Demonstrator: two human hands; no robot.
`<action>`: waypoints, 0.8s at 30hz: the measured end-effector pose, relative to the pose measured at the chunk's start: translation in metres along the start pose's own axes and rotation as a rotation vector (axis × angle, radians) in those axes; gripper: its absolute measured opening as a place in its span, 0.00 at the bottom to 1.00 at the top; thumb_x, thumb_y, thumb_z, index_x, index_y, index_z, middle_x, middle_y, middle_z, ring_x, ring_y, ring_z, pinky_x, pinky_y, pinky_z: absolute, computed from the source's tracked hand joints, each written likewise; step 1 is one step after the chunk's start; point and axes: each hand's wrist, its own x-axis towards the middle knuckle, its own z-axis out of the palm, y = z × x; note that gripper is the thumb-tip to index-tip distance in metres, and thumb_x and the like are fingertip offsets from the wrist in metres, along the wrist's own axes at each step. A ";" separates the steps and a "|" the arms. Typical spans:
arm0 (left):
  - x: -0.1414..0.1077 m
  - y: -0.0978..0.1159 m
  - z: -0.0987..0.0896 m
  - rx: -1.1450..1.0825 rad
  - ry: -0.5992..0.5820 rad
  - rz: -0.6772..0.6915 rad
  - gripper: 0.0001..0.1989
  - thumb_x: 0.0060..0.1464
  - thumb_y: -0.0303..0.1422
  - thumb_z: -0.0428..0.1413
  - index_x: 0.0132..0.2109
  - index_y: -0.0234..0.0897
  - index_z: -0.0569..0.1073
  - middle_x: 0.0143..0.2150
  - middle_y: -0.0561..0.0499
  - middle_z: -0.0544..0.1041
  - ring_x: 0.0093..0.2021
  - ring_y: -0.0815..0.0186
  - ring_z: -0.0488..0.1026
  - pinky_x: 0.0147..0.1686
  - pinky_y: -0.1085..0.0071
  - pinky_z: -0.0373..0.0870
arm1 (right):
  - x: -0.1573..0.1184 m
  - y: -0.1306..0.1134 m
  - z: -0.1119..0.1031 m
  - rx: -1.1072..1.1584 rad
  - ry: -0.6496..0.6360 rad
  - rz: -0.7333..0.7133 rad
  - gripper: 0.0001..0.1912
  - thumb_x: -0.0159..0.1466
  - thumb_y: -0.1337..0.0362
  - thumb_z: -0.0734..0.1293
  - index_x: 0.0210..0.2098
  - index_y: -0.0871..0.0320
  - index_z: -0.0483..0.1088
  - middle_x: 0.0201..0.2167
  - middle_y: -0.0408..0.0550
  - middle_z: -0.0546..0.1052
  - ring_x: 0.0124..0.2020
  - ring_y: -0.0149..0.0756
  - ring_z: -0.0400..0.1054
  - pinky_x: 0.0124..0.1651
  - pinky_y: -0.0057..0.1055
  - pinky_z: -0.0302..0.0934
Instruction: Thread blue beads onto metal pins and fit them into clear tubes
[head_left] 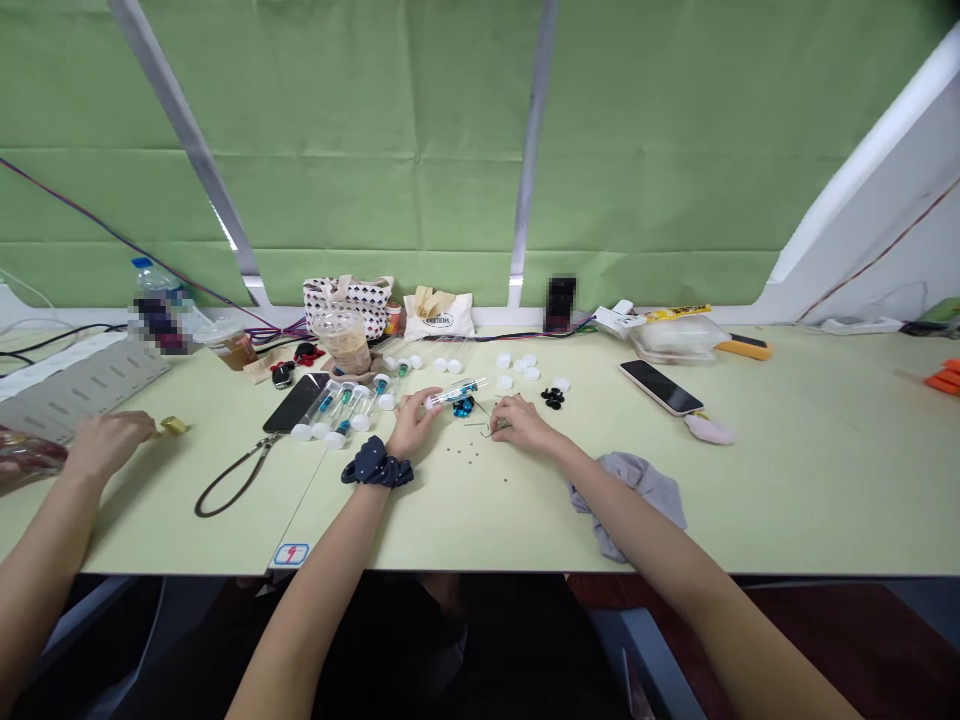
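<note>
Grips a clear tube (459, 391) in the left hand (413, 424), closed round the tube's left end, with blue pieces visible inside. Curls the right hand (520, 426) just to the right of the tube, nearly closed at a thin bent rod (496, 432); cannot tell whether pinching or merely touching it. Has loose blue parts (463, 408) right below the tube on the table (810, 470), and tiny dark bits (470, 462) scattered on its near side. Has black parts (553, 398) to the right of the tube, past the right hand, and white caps (531, 373) behind and to its right. Has capped tubes (362, 421) lying to the left of the tube, some holding blue or green pieces, then a plastic cup (346, 350) behind those and a dark phone (295, 402) farther left. Has a grey cloth (652, 485) near and to the right of the tube, partly hidden by the right forearm. Shares the table with a co-worker's hand (111, 441), far to the left of the tube, beside a yellow piece (175, 425). Faces a patterned bag (347, 297) and a pale pouch (439, 318), both back beyond the tube.
</note>
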 end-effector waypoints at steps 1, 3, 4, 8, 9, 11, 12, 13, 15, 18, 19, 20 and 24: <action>0.000 0.000 0.000 0.019 -0.006 0.015 0.17 0.55 0.41 0.51 0.52 0.46 0.69 0.48 0.49 0.72 0.46 0.58 0.63 0.46 0.62 0.58 | 0.000 -0.003 0.001 -0.019 -0.030 0.002 0.04 0.54 0.64 0.70 0.29 0.55 0.72 0.38 0.47 0.68 0.46 0.41 0.57 0.46 0.37 0.49; 0.000 0.000 0.000 0.054 -0.017 0.038 0.17 0.56 0.41 0.50 0.52 0.45 0.68 0.49 0.49 0.72 0.46 0.58 0.63 0.47 0.61 0.58 | 0.000 -0.008 0.002 -0.065 -0.057 0.013 0.02 0.55 0.66 0.69 0.29 0.56 0.71 0.37 0.47 0.67 0.46 0.40 0.57 0.45 0.36 0.48; 0.000 0.000 0.000 0.062 -0.019 0.041 0.17 0.56 0.41 0.49 0.52 0.45 0.68 0.49 0.49 0.72 0.46 0.58 0.63 0.47 0.61 0.58 | 0.000 -0.010 0.002 -0.091 -0.064 0.008 0.02 0.57 0.66 0.69 0.29 0.57 0.71 0.37 0.47 0.67 0.46 0.40 0.57 0.45 0.36 0.48; 0.000 0.001 -0.001 0.073 -0.024 0.044 0.17 0.57 0.41 0.49 0.52 0.46 0.68 0.50 0.49 0.71 0.46 0.58 0.63 0.48 0.61 0.57 | 0.001 -0.015 0.006 -0.250 -0.083 -0.073 0.03 0.62 0.68 0.63 0.31 0.59 0.68 0.36 0.49 0.68 0.43 0.39 0.58 0.42 0.34 0.48; 0.000 0.001 -0.001 0.074 -0.024 0.044 0.17 0.57 0.41 0.49 0.52 0.46 0.68 0.50 0.49 0.71 0.46 0.58 0.63 0.48 0.61 0.58 | 0.001 -0.016 0.008 -0.297 -0.083 -0.095 0.04 0.63 0.69 0.61 0.32 0.60 0.67 0.36 0.50 0.68 0.42 0.39 0.58 0.42 0.34 0.48; 0.000 0.001 -0.001 0.076 -0.022 0.041 0.17 0.57 0.41 0.49 0.52 0.46 0.68 0.50 0.49 0.71 0.46 0.58 0.63 0.47 0.61 0.58 | 0.001 -0.019 0.010 -0.380 -0.076 -0.116 0.06 0.64 0.70 0.58 0.34 0.61 0.66 0.36 0.52 0.68 0.42 0.40 0.58 0.42 0.35 0.48; 0.000 0.001 -0.001 0.077 -0.021 0.040 0.17 0.57 0.41 0.49 0.52 0.46 0.68 0.49 0.49 0.72 0.46 0.58 0.63 0.46 0.62 0.59 | 0.001 -0.020 0.011 -0.411 -0.070 -0.116 0.07 0.64 0.71 0.57 0.35 0.61 0.66 0.36 0.53 0.68 0.42 0.41 0.58 0.42 0.35 0.48; 0.000 0.002 -0.001 0.078 -0.019 0.038 0.17 0.56 0.41 0.49 0.52 0.46 0.68 0.49 0.49 0.72 0.46 0.58 0.64 0.46 0.62 0.59 | 0.001 -0.021 0.012 -0.434 -0.064 -0.112 0.07 0.64 0.71 0.57 0.35 0.61 0.66 0.37 0.54 0.68 0.42 0.42 0.58 0.42 0.36 0.48; -0.001 0.002 0.000 0.080 -0.014 0.037 0.17 0.56 0.41 0.49 0.52 0.46 0.69 0.48 0.49 0.72 0.45 0.59 0.64 0.45 0.63 0.60 | 0.000 -0.024 0.014 -0.462 -0.052 -0.100 0.07 0.64 0.72 0.56 0.36 0.62 0.65 0.37 0.56 0.68 0.43 0.43 0.58 0.44 0.36 0.48; -0.001 0.003 -0.001 0.085 -0.011 0.035 0.17 0.56 0.41 0.49 0.52 0.46 0.69 0.48 0.50 0.72 0.45 0.59 0.64 0.45 0.63 0.60 | 0.000 -0.025 0.013 -0.442 -0.031 -0.098 0.08 0.63 0.73 0.55 0.36 0.61 0.64 0.37 0.56 0.68 0.42 0.43 0.59 0.44 0.36 0.49; -0.001 0.003 -0.001 0.087 -0.012 0.034 0.17 0.56 0.41 0.49 0.52 0.46 0.68 0.48 0.50 0.72 0.45 0.59 0.64 0.45 0.64 0.60 | 0.000 -0.025 0.012 -0.418 -0.014 -0.091 0.08 0.63 0.73 0.55 0.36 0.61 0.64 0.36 0.55 0.69 0.41 0.42 0.59 0.44 0.36 0.49; -0.001 0.002 -0.001 0.088 -0.014 0.033 0.17 0.56 0.41 0.49 0.52 0.46 0.68 0.48 0.50 0.72 0.45 0.59 0.64 0.45 0.63 0.60 | 0.001 -0.025 0.010 -0.385 0.011 -0.073 0.08 0.63 0.74 0.54 0.36 0.61 0.63 0.35 0.54 0.69 0.40 0.41 0.60 0.43 0.35 0.49; 0.000 0.000 -0.001 0.083 -0.026 0.029 0.18 0.56 0.41 0.49 0.52 0.45 0.68 0.49 0.49 0.72 0.46 0.58 0.64 0.47 0.62 0.59 | 0.003 -0.016 0.001 -0.140 0.205 0.120 0.08 0.63 0.71 0.53 0.38 0.58 0.61 0.29 0.47 0.70 0.30 0.36 0.62 0.35 0.30 0.52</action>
